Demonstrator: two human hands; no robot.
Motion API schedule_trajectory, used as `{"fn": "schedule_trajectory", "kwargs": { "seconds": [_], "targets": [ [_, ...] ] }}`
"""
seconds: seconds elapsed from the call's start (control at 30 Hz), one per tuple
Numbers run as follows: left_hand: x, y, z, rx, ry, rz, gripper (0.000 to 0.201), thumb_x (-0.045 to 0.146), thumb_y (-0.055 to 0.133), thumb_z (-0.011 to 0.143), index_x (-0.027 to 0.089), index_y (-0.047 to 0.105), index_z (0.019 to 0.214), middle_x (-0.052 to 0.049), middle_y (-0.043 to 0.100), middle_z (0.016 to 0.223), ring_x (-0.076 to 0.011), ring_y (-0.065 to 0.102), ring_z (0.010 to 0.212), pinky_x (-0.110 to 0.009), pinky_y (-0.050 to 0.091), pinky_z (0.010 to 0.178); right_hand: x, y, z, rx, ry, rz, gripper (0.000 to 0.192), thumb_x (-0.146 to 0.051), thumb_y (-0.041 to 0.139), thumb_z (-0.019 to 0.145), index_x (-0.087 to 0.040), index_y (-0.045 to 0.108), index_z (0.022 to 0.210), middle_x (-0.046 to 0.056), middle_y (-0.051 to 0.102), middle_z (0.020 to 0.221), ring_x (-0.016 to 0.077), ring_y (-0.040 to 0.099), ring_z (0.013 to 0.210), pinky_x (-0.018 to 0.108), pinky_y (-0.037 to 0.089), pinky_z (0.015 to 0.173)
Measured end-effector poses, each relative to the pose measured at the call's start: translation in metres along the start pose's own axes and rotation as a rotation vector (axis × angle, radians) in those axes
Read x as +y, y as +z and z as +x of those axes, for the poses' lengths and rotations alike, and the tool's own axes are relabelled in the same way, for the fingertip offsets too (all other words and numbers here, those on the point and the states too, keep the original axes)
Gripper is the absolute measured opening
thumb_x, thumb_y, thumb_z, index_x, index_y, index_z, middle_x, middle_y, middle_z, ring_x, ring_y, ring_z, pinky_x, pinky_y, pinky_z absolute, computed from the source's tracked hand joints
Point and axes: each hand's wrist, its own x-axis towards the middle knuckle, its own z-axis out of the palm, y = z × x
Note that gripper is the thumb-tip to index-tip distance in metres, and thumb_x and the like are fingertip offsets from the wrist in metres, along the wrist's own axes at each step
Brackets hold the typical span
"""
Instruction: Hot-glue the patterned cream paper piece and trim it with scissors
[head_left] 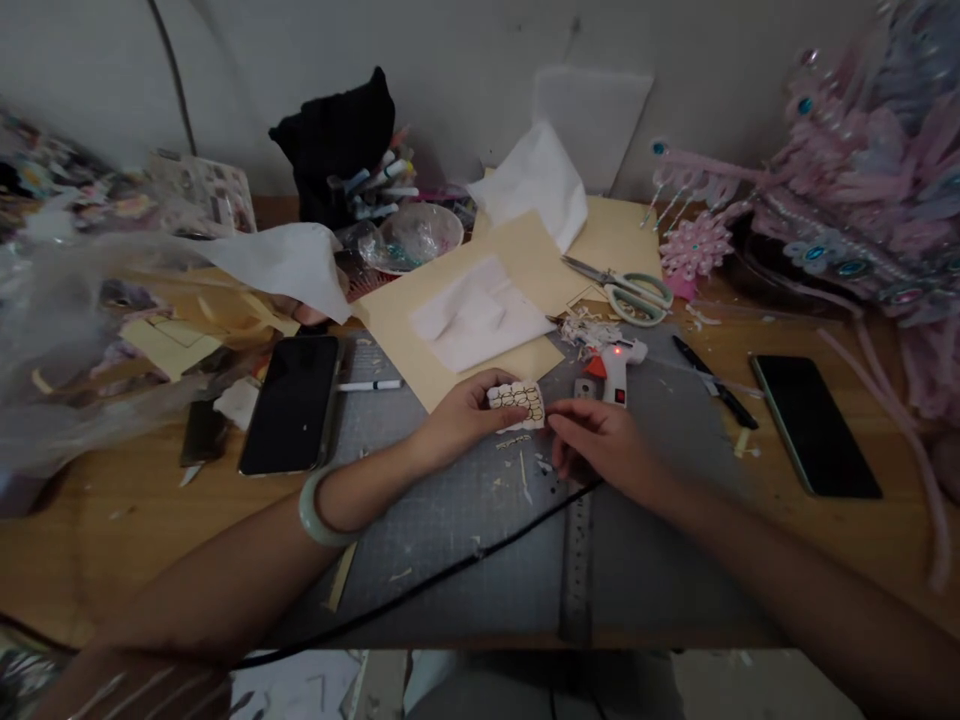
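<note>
My left hand (474, 412) is closed on a small pale piece with dark oval outlines (517, 402), its thumb lying across the front. Close to that piece's right edge is my right hand (592, 440), its thumb and index finger brought together; whether anything is pinched between them is too small to see. A white glue gun (616, 375) with an orange trigger and a lit red light lies just beyond my right hand. Below the hands, paper scraps (523, 475) are scattered on a grey cutting mat (465, 540).
A metal ruler (577, 570) and a black cable (450, 568) cross the mat. Scissors (630, 292) and cream card (405, 300) lie behind. Phones sit left (291, 405) and right (816, 425), with a black pen (714, 382) near the right one. Pink beaded decorations (832, 210) crowd the right.
</note>
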Motion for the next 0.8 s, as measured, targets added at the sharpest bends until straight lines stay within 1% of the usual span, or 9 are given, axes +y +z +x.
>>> {"fn": "schedule_trajectory", "kwargs": {
  "seconds": [0.1,0.23,0.33,0.57,0.7,0.8],
  "targets": [
    [-0.0014,-0.0006,0.0002,-0.005,0.004,0.019,0.031,0.029,0.068,0.062,0.016,0.055,0.087,0.002,0.059,0.079,-0.0101,0.053,0.068,-0.024,0.041,0.067,0.0046,-0.0023,0.0021,-0.031,-0.036,-0.013,0.014,-0.029,0.052,0.075,-0.016,0.056,0.078,-0.005,0.056,0.05,0.0059,0.052,0.038,0.015,0.041,0.036],
    [-0.0025,-0.0007,0.0003,-0.011,-0.015,0.021,0.032,0.029,0.068,0.062,0.016,0.054,0.088,0.002,0.059,0.078,-0.0101,0.053,0.068,-0.024,0.041,0.066,0.0069,-0.0047,0.0042,-0.053,-0.07,0.018,0.013,-0.028,0.051,0.076,-0.016,0.057,0.077,-0.004,0.058,0.056,0.0048,0.052,0.039,0.015,0.043,0.037],
    [-0.0024,-0.0004,0.0005,-0.007,-0.02,0.036,0.033,0.03,0.067,0.061,0.016,0.054,0.088,0.002,0.058,0.078,-0.0105,0.053,0.068,-0.024,0.041,0.066,0.0056,-0.0053,0.0046,-0.065,-0.063,0.038,0.013,-0.028,0.053,0.075,-0.016,0.057,0.076,-0.004,0.058,0.06,0.004,0.051,0.039,0.015,0.042,0.036],
    [-0.0023,-0.0001,0.0019,-0.009,0.033,0.04,0.034,0.025,0.067,0.062,0.016,0.052,0.092,0.001,0.057,0.082,-0.0101,0.052,0.072,-0.025,0.041,0.069,0.0042,-0.005,0.0052,-0.086,-0.049,0.054,0.013,-0.028,0.054,0.074,-0.016,0.056,0.076,-0.003,0.058,0.063,0.0032,0.051,0.04,0.013,0.04,0.034],
    [-0.0009,0.0016,0.0011,-0.017,0.022,0.01,0.035,0.022,0.066,0.062,0.016,0.051,0.093,0.001,0.057,0.083,-0.0095,0.053,0.071,-0.024,0.041,0.068,0.0053,-0.0045,0.0064,-0.085,-0.047,0.048,0.012,-0.028,0.054,0.075,-0.016,0.055,0.077,-0.004,0.058,0.062,0.0036,0.051,0.042,0.013,0.041,0.036],
    [0.0002,0.0041,0.0001,0.001,0.012,-0.064,0.041,0.022,0.066,0.063,0.017,0.046,0.099,0.001,0.058,0.083,-0.0093,0.055,0.069,-0.023,0.042,0.065,0.0067,-0.0046,0.0068,-0.072,-0.061,0.042,0.012,-0.029,0.053,0.076,-0.017,0.054,0.077,-0.004,0.057,0.062,0.0039,0.051,0.043,0.014,0.042,0.037]
  ]
}}
